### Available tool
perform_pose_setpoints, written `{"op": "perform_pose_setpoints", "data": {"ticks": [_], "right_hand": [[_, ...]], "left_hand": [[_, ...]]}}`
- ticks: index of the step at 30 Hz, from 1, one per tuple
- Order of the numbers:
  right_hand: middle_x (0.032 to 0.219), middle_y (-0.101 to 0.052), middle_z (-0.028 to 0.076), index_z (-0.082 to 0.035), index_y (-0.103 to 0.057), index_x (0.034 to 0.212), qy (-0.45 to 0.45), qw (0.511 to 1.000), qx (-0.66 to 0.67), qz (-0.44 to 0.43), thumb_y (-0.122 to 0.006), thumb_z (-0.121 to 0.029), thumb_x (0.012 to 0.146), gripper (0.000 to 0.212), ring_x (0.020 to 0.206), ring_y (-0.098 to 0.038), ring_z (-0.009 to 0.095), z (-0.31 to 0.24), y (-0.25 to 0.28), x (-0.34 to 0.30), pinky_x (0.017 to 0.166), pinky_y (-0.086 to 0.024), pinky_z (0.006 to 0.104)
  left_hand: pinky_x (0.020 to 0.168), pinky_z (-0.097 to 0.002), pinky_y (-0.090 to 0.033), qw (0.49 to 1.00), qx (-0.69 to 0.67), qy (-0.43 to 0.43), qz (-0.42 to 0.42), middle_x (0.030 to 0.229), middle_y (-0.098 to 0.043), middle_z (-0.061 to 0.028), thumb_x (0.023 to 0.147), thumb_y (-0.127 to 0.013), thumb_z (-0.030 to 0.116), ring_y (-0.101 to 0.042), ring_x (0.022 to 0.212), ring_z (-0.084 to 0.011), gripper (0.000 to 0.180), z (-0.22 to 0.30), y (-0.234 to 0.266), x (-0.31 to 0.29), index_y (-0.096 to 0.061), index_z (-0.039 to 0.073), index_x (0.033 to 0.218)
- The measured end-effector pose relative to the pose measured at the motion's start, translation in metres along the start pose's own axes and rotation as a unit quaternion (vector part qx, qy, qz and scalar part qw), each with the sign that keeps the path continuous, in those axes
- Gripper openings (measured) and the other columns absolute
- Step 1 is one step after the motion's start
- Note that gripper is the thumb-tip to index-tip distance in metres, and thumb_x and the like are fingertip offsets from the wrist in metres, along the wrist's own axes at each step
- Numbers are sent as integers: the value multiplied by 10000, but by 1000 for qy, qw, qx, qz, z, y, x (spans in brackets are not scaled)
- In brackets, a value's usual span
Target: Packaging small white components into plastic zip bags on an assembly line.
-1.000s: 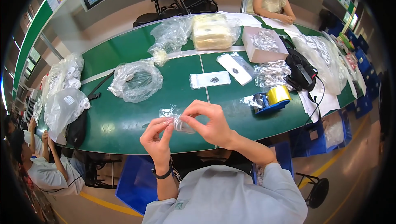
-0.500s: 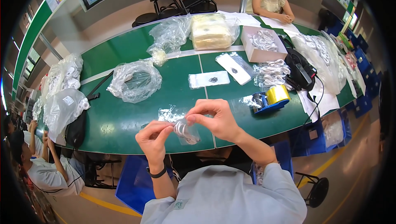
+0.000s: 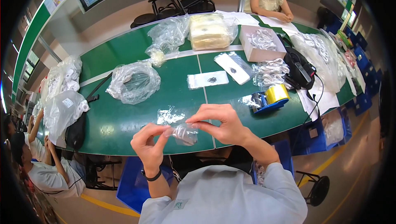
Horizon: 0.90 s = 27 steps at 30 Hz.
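Observation:
A small clear plastic bag [image 3: 187, 137] with a coiled white cable [image 3: 182, 131] in it hangs between my hands above the table's near edge. My left hand [image 3: 147, 143] is closed, pinching the bag's left side between thumb and fingers. At its upper right side my right hand [image 3: 222, 121] pinches the film the same way. Just beyond the bag, shiny clear film [image 3: 167, 116] lies on the green table [image 3: 123, 127].
Flat white packets [image 3: 208, 79] lie ahead. To the right are a blue tape dispenser [image 3: 268, 103], loose white cables [image 3: 272, 72], a cable-filled box [image 3: 264, 53] and a black bag [image 3: 300, 69]. Clear plastic bags [image 3: 134, 82] lie left. Other people sit around the table.
My hands have moved slightly apart, the left one to the left and the right one a little right. The bag, with the cable coil inside, is now stretched between them.

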State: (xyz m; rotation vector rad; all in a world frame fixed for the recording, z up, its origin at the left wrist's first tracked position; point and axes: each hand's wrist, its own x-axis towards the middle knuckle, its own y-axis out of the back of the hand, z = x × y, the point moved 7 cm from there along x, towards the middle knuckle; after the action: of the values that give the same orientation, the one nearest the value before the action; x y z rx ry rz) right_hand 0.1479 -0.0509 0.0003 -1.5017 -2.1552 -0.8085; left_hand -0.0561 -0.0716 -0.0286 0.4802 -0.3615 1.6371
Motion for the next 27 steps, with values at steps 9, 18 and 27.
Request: {"op": "perform_pose_setpoints", "data": {"ticks": [9, 18, 27], "right_hand": [[848, -728, 120, 9, -742, 948, 33, 997, 4, 63, -698, 82, 801, 170, 734, -685, 197, -3, 2, -1, 647, -521, 284], [845, -723, 122, 28, -742, 969, -14, 996, 1, 83, -686, 78, 820, 166, 744, -676, 166, -6, 7, 4, 663, -517, 272], [882, -734, 148, 36, -739, 947, 13, 998, 34, 46, -700, 117, 768, 200, 769, -699, 200, -13, 13, 3, 697, -533, 275]], "left_hand": [[699, -259, -493, 998, 1, -61, 23, 775, -705, -103, 773, -745, -70, -652, 738, -168, 101, 10, -7, -1, -708, -40, 862], [742, -256, -547, 996, 43, -55, 55, 891, -728, -159, 867, -669, -63, -692, 800, -169, 76, 18, -11, -1, -681, -74, 940], [711, -244, -536, 990, 85, -109, 2, 850, -742, -165, 803, -718, -81, -699, 773, -162, 136, 34, -6, 2, -714, -65, 937]]}}
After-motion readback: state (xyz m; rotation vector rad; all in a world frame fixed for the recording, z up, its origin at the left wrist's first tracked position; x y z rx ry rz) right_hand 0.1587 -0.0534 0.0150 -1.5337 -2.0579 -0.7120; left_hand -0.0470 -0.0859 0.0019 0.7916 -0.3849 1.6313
